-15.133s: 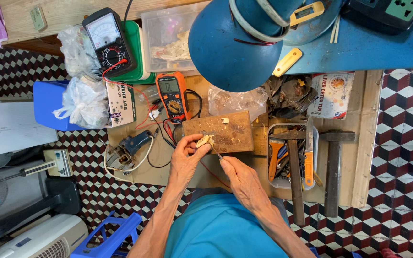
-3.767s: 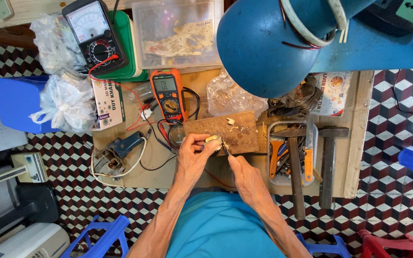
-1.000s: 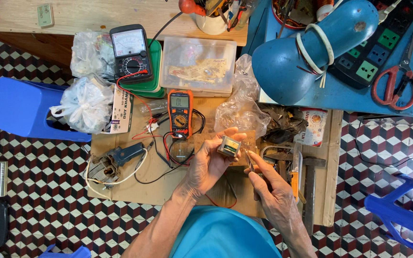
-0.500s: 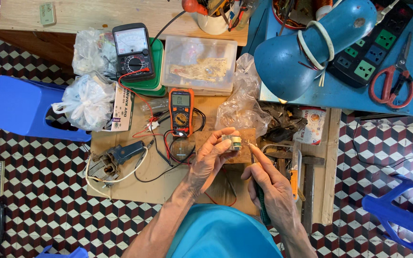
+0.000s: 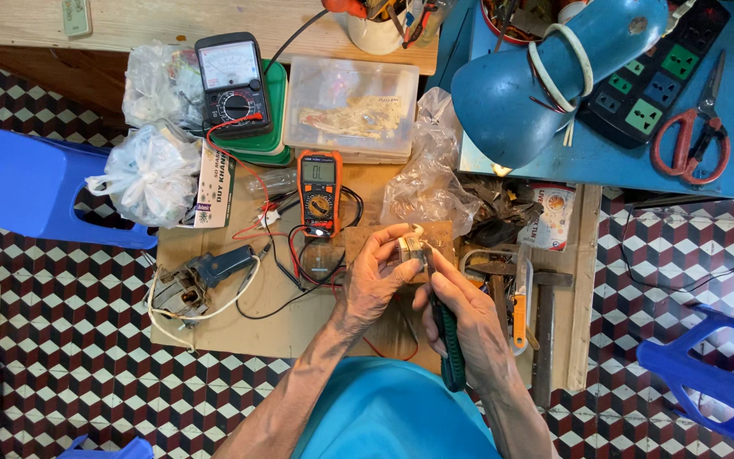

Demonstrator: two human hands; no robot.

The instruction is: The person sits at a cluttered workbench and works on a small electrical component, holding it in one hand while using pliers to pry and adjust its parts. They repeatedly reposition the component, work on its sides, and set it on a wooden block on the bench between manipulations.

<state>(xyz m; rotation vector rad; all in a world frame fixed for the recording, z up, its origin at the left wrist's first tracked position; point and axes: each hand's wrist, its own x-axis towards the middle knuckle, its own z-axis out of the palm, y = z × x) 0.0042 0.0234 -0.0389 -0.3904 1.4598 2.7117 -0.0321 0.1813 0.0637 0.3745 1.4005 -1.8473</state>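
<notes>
**Two hands working on a small part above a crowded bench**

Over the middle of the low wooden board (image 5: 214, 323), the left hand (image 5: 375, 276) is pinching a small pale metal part (image 5: 411, 247) between thumb and fingers, so this hand is closed narrowly around it. The part is sitting just above a small wooden block (image 5: 358, 242), but I cannot tell if it is touching the block. The right hand (image 5: 473, 319) is gripping a tool with a dark green handle (image 5: 448, 348); the handle is running down toward the person's body, and the tip is meeting the part near the left fingertips. The tip itself is too small to see clearly.

Just to the left and a little farther away, an orange digital multimeter (image 5: 319, 194) is lying on the board, with red and black leads curling around it. Farther away, a black analog meter (image 5: 233, 85) is resting on green lidded boxes (image 5: 272, 140), beside a clear plastic container (image 5: 352, 106). Two knotted plastic bags (image 5: 150, 174) are lying at the far left of the board, next to a blue stool (image 5: 36, 187). To the right of the hands, a hammer (image 5: 545, 323) and other hand tools are lying in a row. A blue desk lamp (image 5: 545, 76) is hanging over the far right, above a blue table where red scissors (image 5: 691, 136) and a power strip (image 5: 660, 72) are lying.
</notes>
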